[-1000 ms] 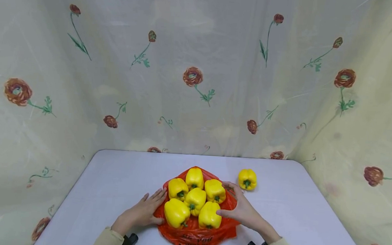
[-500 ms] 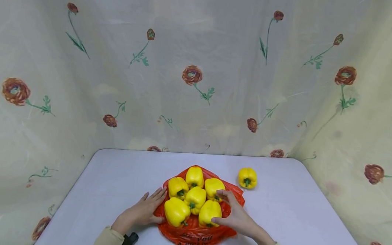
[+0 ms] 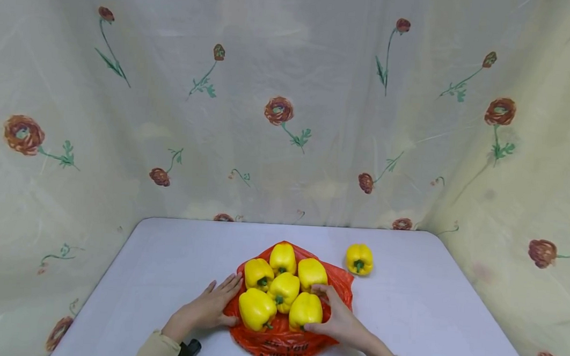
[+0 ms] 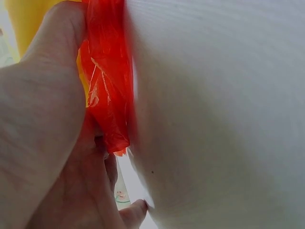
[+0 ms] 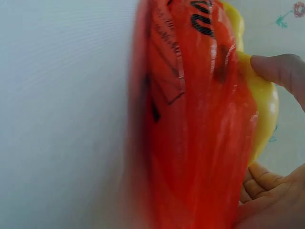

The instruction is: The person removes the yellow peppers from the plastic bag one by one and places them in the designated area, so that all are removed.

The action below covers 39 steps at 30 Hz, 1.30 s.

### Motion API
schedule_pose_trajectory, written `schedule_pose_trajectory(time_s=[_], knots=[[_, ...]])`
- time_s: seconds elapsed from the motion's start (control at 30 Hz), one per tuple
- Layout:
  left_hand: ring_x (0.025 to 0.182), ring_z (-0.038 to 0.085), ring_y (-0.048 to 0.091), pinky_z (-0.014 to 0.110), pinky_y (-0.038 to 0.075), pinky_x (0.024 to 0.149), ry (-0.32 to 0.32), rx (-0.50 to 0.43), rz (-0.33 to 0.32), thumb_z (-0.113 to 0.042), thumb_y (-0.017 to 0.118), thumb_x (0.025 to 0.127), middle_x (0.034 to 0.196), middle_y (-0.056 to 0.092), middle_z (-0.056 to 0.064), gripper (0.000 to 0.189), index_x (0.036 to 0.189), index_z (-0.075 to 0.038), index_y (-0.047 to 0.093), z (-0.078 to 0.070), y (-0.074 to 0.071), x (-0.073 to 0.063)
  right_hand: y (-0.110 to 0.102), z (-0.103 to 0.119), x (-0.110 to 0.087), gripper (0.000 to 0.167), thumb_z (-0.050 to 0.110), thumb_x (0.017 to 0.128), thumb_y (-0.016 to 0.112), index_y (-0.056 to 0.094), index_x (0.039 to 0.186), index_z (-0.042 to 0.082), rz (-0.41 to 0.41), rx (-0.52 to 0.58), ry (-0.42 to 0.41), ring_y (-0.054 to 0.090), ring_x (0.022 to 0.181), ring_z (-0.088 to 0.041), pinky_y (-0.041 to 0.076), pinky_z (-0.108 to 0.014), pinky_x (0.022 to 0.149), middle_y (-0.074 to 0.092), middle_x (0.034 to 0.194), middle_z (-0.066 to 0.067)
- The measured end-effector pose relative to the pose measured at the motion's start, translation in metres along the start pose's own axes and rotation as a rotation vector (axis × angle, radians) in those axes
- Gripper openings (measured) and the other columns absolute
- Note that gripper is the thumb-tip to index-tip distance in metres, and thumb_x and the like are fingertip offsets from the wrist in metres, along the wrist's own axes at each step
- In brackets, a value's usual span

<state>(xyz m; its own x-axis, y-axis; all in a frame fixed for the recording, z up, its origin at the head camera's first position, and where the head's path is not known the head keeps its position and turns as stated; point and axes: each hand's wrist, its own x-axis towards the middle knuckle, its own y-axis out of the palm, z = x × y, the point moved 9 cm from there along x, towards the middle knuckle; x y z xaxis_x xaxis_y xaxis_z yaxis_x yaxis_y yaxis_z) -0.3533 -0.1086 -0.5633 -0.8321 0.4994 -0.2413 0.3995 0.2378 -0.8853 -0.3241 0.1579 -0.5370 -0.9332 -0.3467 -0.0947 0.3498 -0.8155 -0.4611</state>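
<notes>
Yellow bell pepper (image 3: 306,309), one: grasped by the right hand (image 3: 344,322), thumb against its near side, fingers bent round its far side. Five more yellow peppers (image 3: 284,291): lay clustered beyond and leftward of the right hand, on the side toward the left hand (image 3: 210,307), which was unclenched, fingers stretched out along the edge of the red plastic bag (image 3: 283,342), thumb touching it. Said bag, wrinkled, black lettering: spread between the hands, around and beneath all six peppers. Lone yellow pepper (image 3: 360,259): rested on the worktop (image 3: 414,303), beyond the right hand and apart from it. Light sleeves (image 3: 156,348), two: one behind each hand. Flowered cloth (image 3: 319,169): hung beyond both hands.
</notes>
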Motion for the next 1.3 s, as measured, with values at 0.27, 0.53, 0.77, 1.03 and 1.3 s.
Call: schedule_pose_trajectory(time_s=[0.27, 0.53, 0.77, 1.03, 1.3], knots=[[0.15, 0.028, 0.012, 0.062, 0.01, 0.117, -0.007, 0.001, -0.003, -0.059, 0.063, 0.084, 0.163, 0.014, 0.007, 0.094, 0.153, -0.008, 0.024, 0.0, 0.001, -0.002, 0.003, -0.01, 0.0, 0.082, 0.042, 0.077, 0.079, 0.034, 0.138, 0.013, 0.035, -0.019, 0.04, 0.041, 0.133, -0.035, 0.036, -0.057, 0.108, 0.038, 0.144, -0.012], [0.15, 0.028, 0.013, 0.062, 0.011, 0.117, -0.021, 0.002, 0.006, -0.058, 0.063, 0.084, 0.163, 0.015, 0.007, 0.094, 0.153, -0.008, 0.024, -0.001, 0.0, -0.003, 0.008, -0.018, 0.001, 0.085, 0.045, 0.077, 0.078, 0.032, 0.141, 0.014, 0.07, -0.016, 0.096, 0.045, 0.125, -0.03, 0.037, -0.06, 0.106, 0.037, 0.144, -0.014], [0.15, 0.028, 0.013, 0.062, 0.01, 0.117, -0.023, 0.004, -0.004, -0.059, 0.063, 0.084, 0.163, 0.015, 0.007, 0.095, 0.153, -0.009, 0.024, 0.0, 0.0, -0.002, 0.008, -0.016, 0.003, 0.084, 0.042, 0.076, 0.079, 0.033, 0.14, 0.014, 0.071, -0.026, 0.078, 0.045, 0.125, -0.03, 0.037, -0.06, 0.105, 0.039, 0.142, -0.014], [0.15, 0.028, 0.013, 0.062, 0.01, 0.117, -0.018, -0.001, -0.004, -0.057, 0.064, 0.084, 0.163, 0.015, 0.007, 0.094, 0.154, -0.009, 0.024, 0.001, 0.002, 0.0, 0.009, -0.016, 0.003, 0.081, 0.042, 0.076, 0.079, 0.034, 0.138, 0.016, 0.061, -0.019, 0.08, 0.046, 0.121, -0.028, 0.038, -0.059, 0.104, 0.04, 0.14, -0.013], [0.15, 0.028, 0.012, 0.062, 0.01, 0.117, -0.011, 0.002, -0.009, -0.058, 0.064, 0.084, 0.163, 0.014, 0.007, 0.095, 0.154, -0.009, 0.023, -0.001, 0.001, 0.001, 0.01, -0.018, 0.002, 0.081, 0.044, 0.076, 0.078, 0.034, 0.138, 0.016, 0.05, -0.028, 0.092, 0.047, 0.12, -0.028, 0.038, -0.06, 0.104, 0.041, 0.14, -0.013]])
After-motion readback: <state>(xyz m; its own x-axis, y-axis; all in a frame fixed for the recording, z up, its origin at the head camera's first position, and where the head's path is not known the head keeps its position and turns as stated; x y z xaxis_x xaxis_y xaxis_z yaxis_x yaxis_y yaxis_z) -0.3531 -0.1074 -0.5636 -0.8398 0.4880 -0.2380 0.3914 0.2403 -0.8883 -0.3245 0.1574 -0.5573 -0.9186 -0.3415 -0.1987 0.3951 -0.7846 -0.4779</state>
